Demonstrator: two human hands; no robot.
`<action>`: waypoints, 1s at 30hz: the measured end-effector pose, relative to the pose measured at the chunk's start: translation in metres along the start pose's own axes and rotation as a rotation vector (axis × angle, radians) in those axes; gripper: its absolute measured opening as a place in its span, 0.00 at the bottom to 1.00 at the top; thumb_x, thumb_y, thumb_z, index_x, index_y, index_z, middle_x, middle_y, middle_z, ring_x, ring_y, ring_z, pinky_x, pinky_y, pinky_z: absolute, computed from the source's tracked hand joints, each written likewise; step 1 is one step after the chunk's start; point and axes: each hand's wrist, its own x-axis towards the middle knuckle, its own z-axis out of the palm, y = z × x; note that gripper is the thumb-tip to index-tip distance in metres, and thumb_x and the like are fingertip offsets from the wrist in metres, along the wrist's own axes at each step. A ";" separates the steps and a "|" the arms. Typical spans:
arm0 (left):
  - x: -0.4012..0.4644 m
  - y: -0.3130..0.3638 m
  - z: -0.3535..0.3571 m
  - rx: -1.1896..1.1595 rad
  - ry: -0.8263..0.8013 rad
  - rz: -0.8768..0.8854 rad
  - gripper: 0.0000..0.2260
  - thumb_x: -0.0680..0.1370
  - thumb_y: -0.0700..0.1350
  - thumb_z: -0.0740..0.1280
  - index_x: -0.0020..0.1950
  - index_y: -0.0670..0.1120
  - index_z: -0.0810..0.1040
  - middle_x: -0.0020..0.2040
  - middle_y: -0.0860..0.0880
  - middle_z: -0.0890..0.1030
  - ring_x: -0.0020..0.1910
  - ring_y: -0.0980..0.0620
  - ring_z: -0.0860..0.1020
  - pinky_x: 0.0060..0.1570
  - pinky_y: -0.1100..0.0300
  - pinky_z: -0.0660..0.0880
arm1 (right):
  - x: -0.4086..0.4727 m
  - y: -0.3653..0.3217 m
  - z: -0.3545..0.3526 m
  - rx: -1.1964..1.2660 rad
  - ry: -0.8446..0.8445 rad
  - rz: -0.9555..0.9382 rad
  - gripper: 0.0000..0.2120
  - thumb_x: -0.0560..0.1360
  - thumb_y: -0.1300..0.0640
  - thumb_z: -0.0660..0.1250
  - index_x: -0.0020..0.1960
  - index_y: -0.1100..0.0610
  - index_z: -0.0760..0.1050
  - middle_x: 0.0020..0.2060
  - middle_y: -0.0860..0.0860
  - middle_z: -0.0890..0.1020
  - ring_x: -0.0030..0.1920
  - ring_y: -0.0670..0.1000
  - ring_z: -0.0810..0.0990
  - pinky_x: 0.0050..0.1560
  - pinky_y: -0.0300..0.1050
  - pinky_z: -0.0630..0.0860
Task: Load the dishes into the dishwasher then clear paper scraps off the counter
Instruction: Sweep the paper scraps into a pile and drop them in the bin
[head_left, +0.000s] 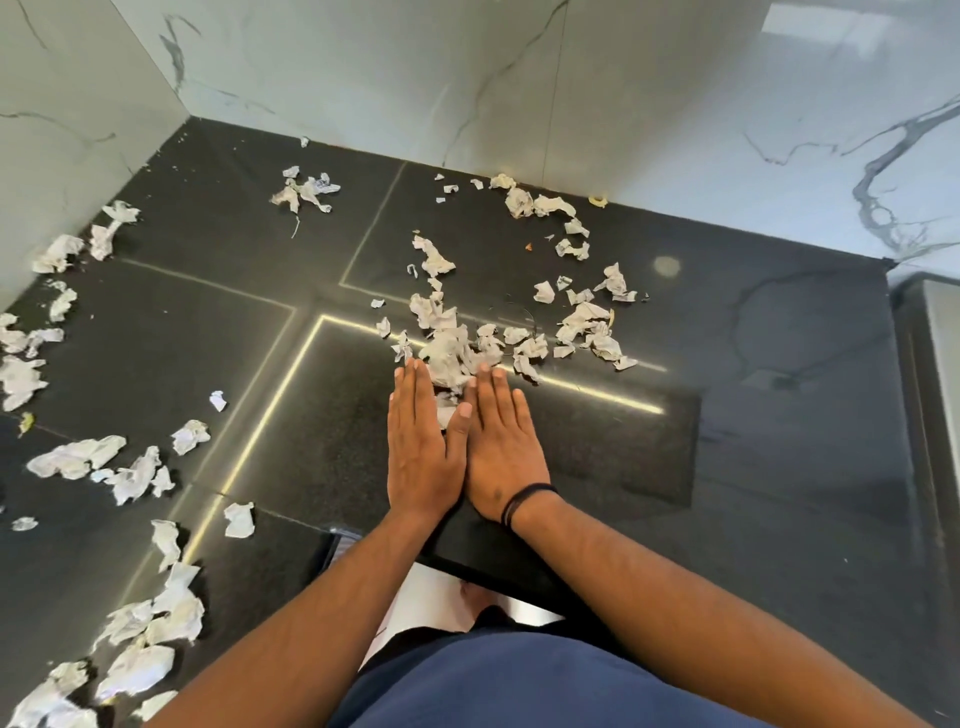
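Pressing flat, both palms down, fingers straight, nothing clutched: left hand (423, 447) and right hand (501, 447) lying side by side on the dark counter (779, 467), thumbs meeting in the middle. Touching the near edge of the central heap of paper scraps (452, 348) with the fingertips, one crumpled bit peeking out in the gap between the two hands. Heap sitting straight ahead of the fingers, away from the body, toward the marble back wall (623, 104), stretching mostly left to right across the line of reach, trailing off further on the right-hand side. Looking like a gathering stroke, by judgement: cupping round and dragging the pile back toward the counter's front edge. Right hand, the one with the dark wristband (524, 501), sitting nearer the looser pieces out right; left hand nearer the long scatter of scraps (78, 457) along the left side, well apart from both palms. Plenty of paper not yet collected.
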 end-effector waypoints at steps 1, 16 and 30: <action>0.000 0.000 -0.001 -0.025 0.005 -0.007 0.33 0.84 0.60 0.51 0.83 0.44 0.49 0.84 0.48 0.51 0.82 0.55 0.45 0.81 0.51 0.47 | 0.007 0.001 -0.002 -0.004 -0.012 -0.054 0.32 0.83 0.49 0.46 0.81 0.60 0.38 0.79 0.57 0.35 0.78 0.55 0.31 0.79 0.56 0.41; 0.002 -0.002 0.002 0.092 -0.023 0.048 0.37 0.83 0.65 0.48 0.83 0.41 0.50 0.84 0.46 0.49 0.82 0.50 0.44 0.81 0.51 0.47 | 0.034 0.108 -0.034 0.175 0.263 0.567 0.39 0.82 0.36 0.46 0.80 0.64 0.45 0.80 0.62 0.50 0.80 0.60 0.46 0.79 0.59 0.49; 0.027 -0.027 -0.017 -0.032 0.054 -0.064 0.34 0.84 0.62 0.51 0.83 0.41 0.52 0.83 0.44 0.49 0.82 0.50 0.44 0.81 0.52 0.47 | 0.032 0.000 -0.008 0.166 0.084 -0.153 0.31 0.84 0.45 0.47 0.81 0.58 0.44 0.81 0.54 0.45 0.80 0.51 0.37 0.80 0.54 0.42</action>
